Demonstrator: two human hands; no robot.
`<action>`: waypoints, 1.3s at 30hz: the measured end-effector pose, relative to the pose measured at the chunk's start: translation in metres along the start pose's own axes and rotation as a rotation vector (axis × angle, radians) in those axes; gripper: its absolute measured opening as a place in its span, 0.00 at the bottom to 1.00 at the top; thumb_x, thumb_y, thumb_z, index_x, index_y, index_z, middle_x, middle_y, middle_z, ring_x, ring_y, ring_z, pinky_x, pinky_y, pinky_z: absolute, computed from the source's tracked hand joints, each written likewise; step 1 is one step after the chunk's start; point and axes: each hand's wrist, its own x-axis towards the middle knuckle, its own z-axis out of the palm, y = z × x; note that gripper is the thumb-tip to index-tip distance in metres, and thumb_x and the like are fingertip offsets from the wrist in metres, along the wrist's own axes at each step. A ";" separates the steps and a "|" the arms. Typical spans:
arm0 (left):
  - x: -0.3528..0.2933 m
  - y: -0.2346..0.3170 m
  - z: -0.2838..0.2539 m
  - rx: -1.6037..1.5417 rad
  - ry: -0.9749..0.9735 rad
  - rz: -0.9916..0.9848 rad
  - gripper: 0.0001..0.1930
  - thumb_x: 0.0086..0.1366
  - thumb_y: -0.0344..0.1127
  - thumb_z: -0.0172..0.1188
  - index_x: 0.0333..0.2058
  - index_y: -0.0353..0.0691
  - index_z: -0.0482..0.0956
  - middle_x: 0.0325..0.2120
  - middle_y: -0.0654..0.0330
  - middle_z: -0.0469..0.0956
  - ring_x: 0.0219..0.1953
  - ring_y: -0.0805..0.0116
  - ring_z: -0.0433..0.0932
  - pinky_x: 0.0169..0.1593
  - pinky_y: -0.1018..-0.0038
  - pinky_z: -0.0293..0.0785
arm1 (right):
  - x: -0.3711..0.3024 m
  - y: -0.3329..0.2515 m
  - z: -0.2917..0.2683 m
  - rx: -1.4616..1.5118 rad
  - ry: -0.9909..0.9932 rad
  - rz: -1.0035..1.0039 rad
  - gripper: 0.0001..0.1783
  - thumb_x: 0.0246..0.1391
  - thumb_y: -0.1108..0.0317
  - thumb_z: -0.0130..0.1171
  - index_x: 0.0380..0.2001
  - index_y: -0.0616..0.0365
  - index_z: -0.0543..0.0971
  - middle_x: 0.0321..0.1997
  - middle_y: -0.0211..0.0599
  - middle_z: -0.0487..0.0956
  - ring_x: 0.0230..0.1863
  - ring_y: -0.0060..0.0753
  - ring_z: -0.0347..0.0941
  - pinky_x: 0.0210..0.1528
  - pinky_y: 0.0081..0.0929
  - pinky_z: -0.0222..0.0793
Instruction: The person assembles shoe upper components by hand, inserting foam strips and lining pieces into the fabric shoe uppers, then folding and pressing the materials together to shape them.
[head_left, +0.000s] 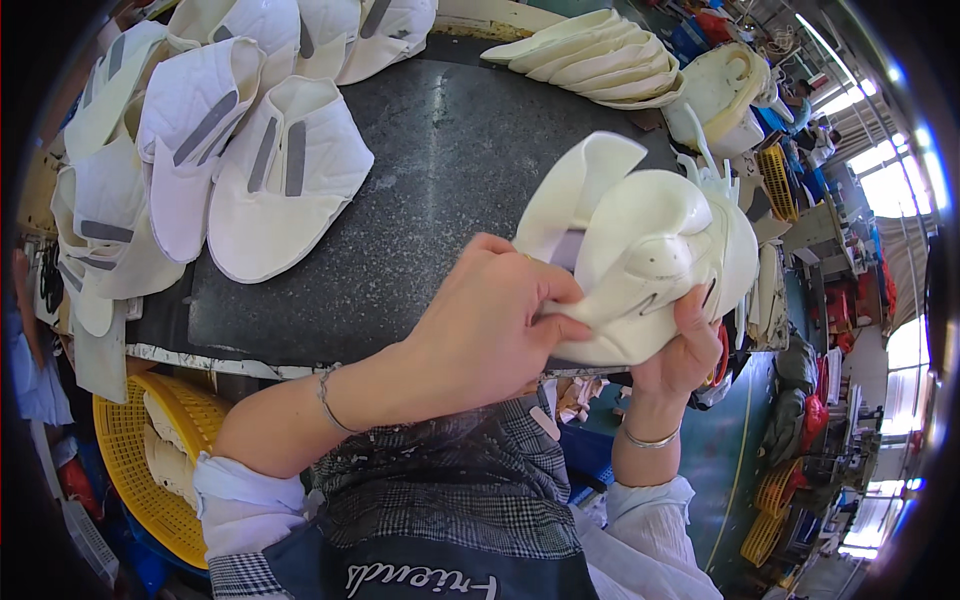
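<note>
A white shoe upper point(655, 215), glossy and curled open at its collar flaps, is held up over the right front edge of the dark table. My left hand point(505, 315) pinches its near-left edge between thumb and fingers. Around its lower right side wraps my right hand point(685, 350), with the thumb lying on the outside and the other fingers partly hidden behind. White laces or strips stick up beyond the upper. Several quilted white shoe uppers point(285, 185) with grey strips lie heaped on the left of the table.
The dark, speckled tabletop point(430, 190) spans the middle. A stack of cream curved pieces point(600, 60) lies at its far right, beside a cream shoe-like piece point(725, 95). A yellow basket point(110, 440) holding pale pieces stands below the table's left front edge.
</note>
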 end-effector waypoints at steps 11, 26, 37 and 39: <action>0.005 -0.005 0.019 0.043 0.459 0.210 0.10 0.47 0.32 0.73 0.29 0.42 0.83 0.23 0.66 0.81 0.29 0.71 0.74 0.48 0.71 0.60 | 0.005 0.013 0.026 -0.177 0.279 -0.069 0.36 0.52 0.80 0.61 0.63 0.60 0.60 0.59 0.44 0.70 0.59 0.42 0.69 0.61 0.42 0.67; 0.010 0.009 0.012 -0.356 0.396 0.019 0.09 0.51 0.29 0.72 0.30 0.35 0.83 0.25 0.62 0.82 0.28 0.78 0.77 0.35 0.79 0.73 | 0.007 0.029 0.033 -0.383 0.369 -0.207 0.35 0.48 0.84 0.62 0.60 0.62 0.63 0.55 0.44 0.73 0.55 0.38 0.73 0.57 0.36 0.70; 0.012 -0.002 0.017 -0.279 0.501 0.247 0.08 0.54 0.26 0.69 0.34 0.33 0.83 0.27 0.60 0.81 0.29 0.78 0.78 0.35 0.80 0.74 | 0.007 0.030 0.034 -0.309 0.361 -0.126 0.33 0.47 0.87 0.62 0.58 0.63 0.66 0.54 0.44 0.74 0.53 0.35 0.74 0.55 0.32 0.71; 0.010 -0.002 0.014 -0.357 0.448 0.131 0.09 0.55 0.24 0.68 0.36 0.33 0.83 0.30 0.59 0.82 0.31 0.75 0.79 0.37 0.79 0.74 | 0.003 0.031 0.029 -0.386 0.319 -0.153 0.32 0.47 0.86 0.63 0.57 0.63 0.68 0.53 0.44 0.75 0.52 0.33 0.74 0.55 0.31 0.71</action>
